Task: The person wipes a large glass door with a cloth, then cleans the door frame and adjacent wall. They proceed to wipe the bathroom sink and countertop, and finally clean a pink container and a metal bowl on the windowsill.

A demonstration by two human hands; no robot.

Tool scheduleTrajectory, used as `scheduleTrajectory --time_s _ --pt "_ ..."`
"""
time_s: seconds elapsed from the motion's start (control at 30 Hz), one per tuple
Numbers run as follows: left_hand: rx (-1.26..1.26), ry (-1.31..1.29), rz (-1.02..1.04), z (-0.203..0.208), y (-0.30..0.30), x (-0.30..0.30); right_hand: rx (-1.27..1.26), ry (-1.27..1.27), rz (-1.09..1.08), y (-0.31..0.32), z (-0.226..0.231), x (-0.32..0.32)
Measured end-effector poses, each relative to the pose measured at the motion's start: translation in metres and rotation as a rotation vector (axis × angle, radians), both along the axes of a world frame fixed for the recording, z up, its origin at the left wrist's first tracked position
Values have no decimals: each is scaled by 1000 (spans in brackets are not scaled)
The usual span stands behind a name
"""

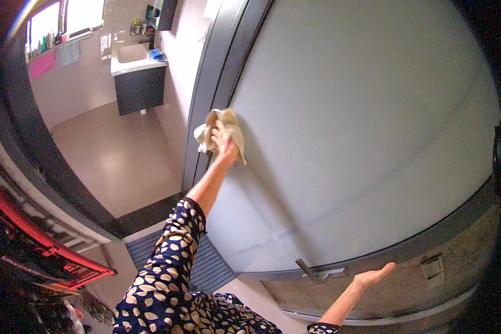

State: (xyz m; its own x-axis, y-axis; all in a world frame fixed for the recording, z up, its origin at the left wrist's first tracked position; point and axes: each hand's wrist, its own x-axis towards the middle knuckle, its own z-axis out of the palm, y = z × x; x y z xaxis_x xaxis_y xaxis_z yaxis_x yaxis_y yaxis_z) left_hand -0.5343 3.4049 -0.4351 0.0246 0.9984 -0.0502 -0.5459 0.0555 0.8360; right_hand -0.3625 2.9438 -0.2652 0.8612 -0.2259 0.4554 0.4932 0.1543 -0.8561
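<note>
My left hand (pixel 224 146) grips a cream-coloured cloth (pixel 229 118) and presses it against the left edge of a large grey door panel (pixel 350 122), where the panel meets its dark grey frame (pixel 221 83). Folds of the cloth spill out around the fingers and partly hide them. Lower right, my right hand (pixel 374 275) is held out with its fingers stretched, holding nothing. Close to it, a lever handle (pixel 305 269) sticks out from the door's dark frame rail. Both arms wear dark sleeves with pale spots.
Left of the door, a doorway opens on a bathroom with a washbasin (pixel 132 54) over a dark cabinet (pixel 141 90). Bottles line the windowsill; a pink cloth (pixel 42 65) hangs below. A grey slatted mat (pixel 212 267) lies underfoot. A red metal frame (pixel 50 245) stands far left.
</note>
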Motion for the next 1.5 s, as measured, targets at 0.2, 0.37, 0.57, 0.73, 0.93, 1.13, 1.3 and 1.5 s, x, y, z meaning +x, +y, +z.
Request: scheduleTrajectory --time_s 0.2,0.37,0.57,0.73,0.93,1.13,1.3,1.5 --pt "633 515 180 106 -95 51 -109 -61 -17 -31 -20 28" --pt "1141 980 315 163 -78 19 -40 -38 36 -13 -24 39" --pt "1080 945 548 141 -14 4 -52 -71 24 -35 -25 47" --pt "557 872 269 91 -2 -1 91 -14 117 -30 19 6" --pt "190 919 -111 -2 -28 -5 -2 -141 -98 -45 39 10" --pt "-262 941 -116 -191 2 -23 212 44 274 33 85 -18" --pt "116 512 -70 1 -114 37 73 23 139 36 77 15" --pt "546 300 -105 145 -104 54 -150 -106 414 113 105 34"
